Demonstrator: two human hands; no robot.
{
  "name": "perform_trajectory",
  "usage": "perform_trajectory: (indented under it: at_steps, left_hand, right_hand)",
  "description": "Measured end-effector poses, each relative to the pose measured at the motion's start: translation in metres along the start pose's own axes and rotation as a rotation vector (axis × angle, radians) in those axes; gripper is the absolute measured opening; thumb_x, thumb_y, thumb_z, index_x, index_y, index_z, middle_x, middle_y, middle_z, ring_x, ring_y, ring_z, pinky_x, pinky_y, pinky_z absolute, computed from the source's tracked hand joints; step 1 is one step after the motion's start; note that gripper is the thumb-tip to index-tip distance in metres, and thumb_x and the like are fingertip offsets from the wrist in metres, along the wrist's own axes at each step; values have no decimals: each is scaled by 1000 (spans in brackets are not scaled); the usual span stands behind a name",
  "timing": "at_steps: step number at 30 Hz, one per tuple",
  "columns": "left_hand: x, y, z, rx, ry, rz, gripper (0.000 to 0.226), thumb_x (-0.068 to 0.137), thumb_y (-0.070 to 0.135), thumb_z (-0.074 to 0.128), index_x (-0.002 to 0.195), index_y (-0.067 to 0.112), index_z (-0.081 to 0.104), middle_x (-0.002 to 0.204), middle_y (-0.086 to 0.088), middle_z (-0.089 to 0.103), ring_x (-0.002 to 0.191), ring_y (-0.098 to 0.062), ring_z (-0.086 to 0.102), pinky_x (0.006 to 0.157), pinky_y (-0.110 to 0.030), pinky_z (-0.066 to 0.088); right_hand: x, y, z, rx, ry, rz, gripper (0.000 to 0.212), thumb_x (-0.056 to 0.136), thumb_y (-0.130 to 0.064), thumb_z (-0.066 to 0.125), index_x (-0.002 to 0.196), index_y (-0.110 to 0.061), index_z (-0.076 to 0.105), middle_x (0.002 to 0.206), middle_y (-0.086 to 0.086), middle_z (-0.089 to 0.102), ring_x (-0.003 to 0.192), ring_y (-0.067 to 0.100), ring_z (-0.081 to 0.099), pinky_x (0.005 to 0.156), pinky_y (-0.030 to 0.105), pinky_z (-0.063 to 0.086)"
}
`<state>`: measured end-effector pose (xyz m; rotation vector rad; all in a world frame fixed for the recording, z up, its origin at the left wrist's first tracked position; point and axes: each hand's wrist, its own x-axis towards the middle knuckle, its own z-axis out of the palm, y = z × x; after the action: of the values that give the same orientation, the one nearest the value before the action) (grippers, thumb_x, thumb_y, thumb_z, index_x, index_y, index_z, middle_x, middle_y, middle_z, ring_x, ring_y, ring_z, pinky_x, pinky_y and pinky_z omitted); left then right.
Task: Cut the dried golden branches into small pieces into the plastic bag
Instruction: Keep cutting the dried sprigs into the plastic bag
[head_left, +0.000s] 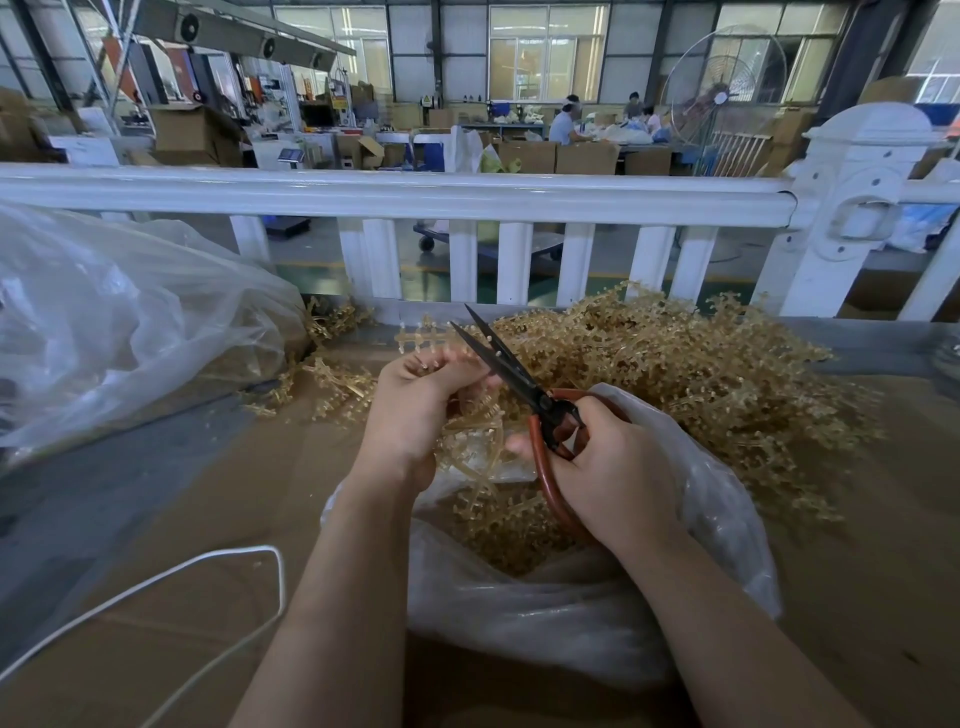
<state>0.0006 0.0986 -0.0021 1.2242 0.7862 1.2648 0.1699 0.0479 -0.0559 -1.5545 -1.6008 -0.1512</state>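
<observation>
My left hand (415, 400) grips a golden branch (423, 338) whose tip sticks out past the fingers. In my right hand (608, 467) are black scissors (498, 358) with red-brown handles, fingers through the loops. The blades are parted and point up-left, next to the branch tip. Beneath both hands lies an open clear plastic bag (519, 613) holding cut golden pieces (514, 535). A big heap of uncut golden branches (701, 374) lies behind and to the right of the bag.
The work surface is brown cardboard (208, 493). A large clear plastic bag (130, 322) bulges at the left. A white cord (208, 561) loops at the lower left. A white fence (467, 197) runs along the far edge, with loose branches (332, 384) near it.
</observation>
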Motion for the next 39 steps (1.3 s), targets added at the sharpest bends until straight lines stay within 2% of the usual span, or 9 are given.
perform_trajectory:
  at_steps: [7,12,17,20,23,27,30,35,39]
  left_hand:
    - [1,-1,0,-7,4,-23,17,87,2,66,78,12,75,73,-7,74,63,-10,63,54,-17,47]
    - [0,-1,1,8,5,15,19,89,4,66,76,15,76,71,-7,72,62,-12,61,56,-19,47]
    - [-1,-1,3,110,0,77,34,94,8,63,70,26,77,69,-9,72,67,-25,57,60,-33,42]
    - [1,-1,-1,163,-11,92,33,93,5,61,67,20,75,71,-11,72,61,-24,52,54,-31,39]
    - [1,-1,-4,219,-23,103,26,90,-2,60,69,5,73,72,-13,71,51,-17,48,48,-25,38]
    - [3,-2,-7,277,-51,115,16,87,-3,59,75,-11,66,64,-18,60,48,-15,44,47,-24,34]
    - [4,-3,-9,300,-72,136,18,87,-3,59,71,-12,61,58,-10,56,46,-12,45,46,-20,35]
    - [6,-5,-10,294,-71,138,21,88,-2,60,67,-7,61,58,-11,58,47,-13,49,47,-18,37]
    - [6,-4,-11,335,-94,121,27,89,3,59,62,1,60,55,-8,54,49,-15,45,48,-20,36]
  right_hand:
    - [-2,0,0,14,-4,-5,65,73,-86,44,72,-22,54,55,-12,56,50,1,54,47,20,45]
    - [-2,0,0,20,-9,1,59,73,-83,48,68,-24,50,51,-14,51,47,-2,49,46,12,34]
    - [-1,2,1,18,4,-3,51,78,-71,60,68,-22,53,51,-15,51,46,0,50,46,17,41]
    - [0,2,0,25,-1,-7,59,75,-81,50,69,-22,53,49,-16,48,44,-1,48,44,15,38]
    - [0,4,0,-4,-13,-21,68,75,-88,41,74,-22,58,52,-14,54,48,1,52,46,22,47]
    - [1,5,1,-61,-14,-24,57,77,-80,55,78,-24,60,57,-13,59,52,3,57,49,29,52]
    - [2,5,1,-81,-18,-19,56,77,-79,58,78,-23,61,59,-12,61,54,5,58,50,30,52]
    - [0,3,-1,-25,-45,10,66,71,-86,47,75,-22,60,57,-12,60,54,3,57,52,26,51]
    - [1,3,-1,-29,-63,7,63,72,-84,51,76,-22,62,57,-12,60,54,2,57,53,26,51]
